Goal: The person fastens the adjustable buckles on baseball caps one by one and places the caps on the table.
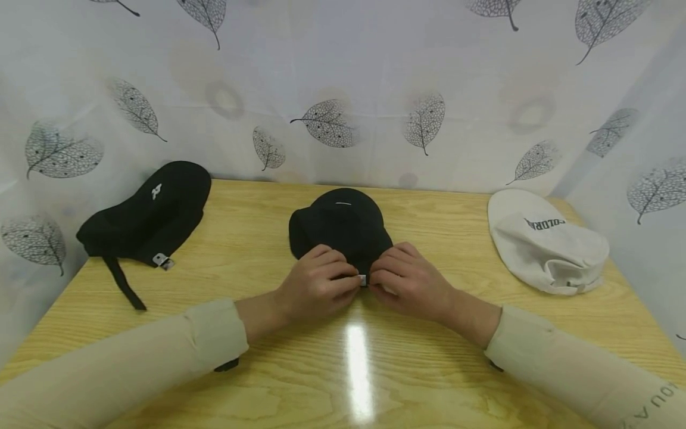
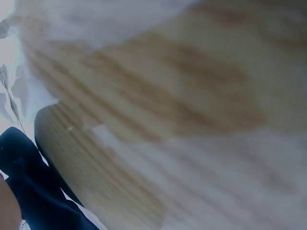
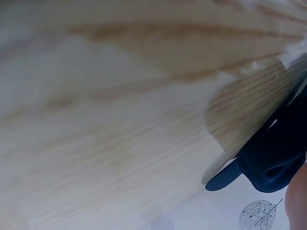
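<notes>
A black cap (image 1: 343, 220) lies at the middle of the table, its rounded brim towards the back wall. My left hand (image 1: 320, 281) and right hand (image 1: 411, 282) meet at its near edge, fingers curled and pinching the cap there. Between the fingertips shows a small whitish piece (image 1: 362, 280), too small to make out. The fingers hide most of that near edge. Dark cap fabric (image 2: 36, 187) appears at the lower left of the left wrist view. In the right wrist view, the cap (image 3: 276, 160) is at the right edge, beside a bit of a finger.
Another black cap (image 1: 155, 214) with a white emblem lies at the left, its strap (image 1: 124, 283) hanging loose towards the near side. A white cap (image 1: 552, 244) with dark lettering lies at the right. Behind the wooden table (image 1: 257, 387) hangs a leaf-patterned curtain (image 1: 375, 71).
</notes>
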Motion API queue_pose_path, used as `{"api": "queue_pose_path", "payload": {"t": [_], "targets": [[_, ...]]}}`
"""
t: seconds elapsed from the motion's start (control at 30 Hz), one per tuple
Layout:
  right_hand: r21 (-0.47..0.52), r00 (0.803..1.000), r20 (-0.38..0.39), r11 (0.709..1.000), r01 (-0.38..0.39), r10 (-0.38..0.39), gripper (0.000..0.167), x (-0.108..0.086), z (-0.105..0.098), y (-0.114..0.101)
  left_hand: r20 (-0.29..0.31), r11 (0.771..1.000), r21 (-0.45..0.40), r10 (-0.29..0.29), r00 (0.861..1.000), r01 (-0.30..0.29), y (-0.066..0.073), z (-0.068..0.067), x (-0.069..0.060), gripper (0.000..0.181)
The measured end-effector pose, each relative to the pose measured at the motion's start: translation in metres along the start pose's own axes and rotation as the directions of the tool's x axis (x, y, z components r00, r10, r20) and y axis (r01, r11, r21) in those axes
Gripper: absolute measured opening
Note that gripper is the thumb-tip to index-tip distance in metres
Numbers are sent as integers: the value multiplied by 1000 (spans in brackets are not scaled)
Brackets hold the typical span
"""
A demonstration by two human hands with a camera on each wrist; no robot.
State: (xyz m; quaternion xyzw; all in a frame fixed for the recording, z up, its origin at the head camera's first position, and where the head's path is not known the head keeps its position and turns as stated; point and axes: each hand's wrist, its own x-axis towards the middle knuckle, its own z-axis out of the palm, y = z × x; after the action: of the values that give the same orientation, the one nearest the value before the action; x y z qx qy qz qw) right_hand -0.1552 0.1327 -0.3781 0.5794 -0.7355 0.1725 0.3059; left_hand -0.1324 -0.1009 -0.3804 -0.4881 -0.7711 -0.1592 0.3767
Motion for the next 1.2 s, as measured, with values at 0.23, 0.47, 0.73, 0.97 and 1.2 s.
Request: {"api": "queue_pose_path", "payload": {"t": [0.23, 0.47, 0.73, 0.97, 1.2], "targets": [[-6, 1000, 14, 1000, -14, 14, 9, 0, -1, -1, -11, 1000, 14, 20, 1000, -20, 0, 0, 0, 5], [-10, 1000, 2, 1000, -22, 22, 12, 0, 0, -2, -6, 1000, 15, 20, 1000, -20, 0, 0, 0, 6], [-33, 999, -4, 999, -43, 43, 10, 0, -3, -2, -8, 1000, 6, 23, 1000, -23, -1, -1, 0, 5], [-32, 998, -9, 998, -57, 57, 6, 0, -4, -1, -22, 1000, 9, 24, 999, -24, -1, -1, 0, 4], [35, 999, -41, 999, -17, 19, 13, -1, -1, 3, -29, 1000, 4, 26, 999, -26, -1, -1, -1, 5]]}}
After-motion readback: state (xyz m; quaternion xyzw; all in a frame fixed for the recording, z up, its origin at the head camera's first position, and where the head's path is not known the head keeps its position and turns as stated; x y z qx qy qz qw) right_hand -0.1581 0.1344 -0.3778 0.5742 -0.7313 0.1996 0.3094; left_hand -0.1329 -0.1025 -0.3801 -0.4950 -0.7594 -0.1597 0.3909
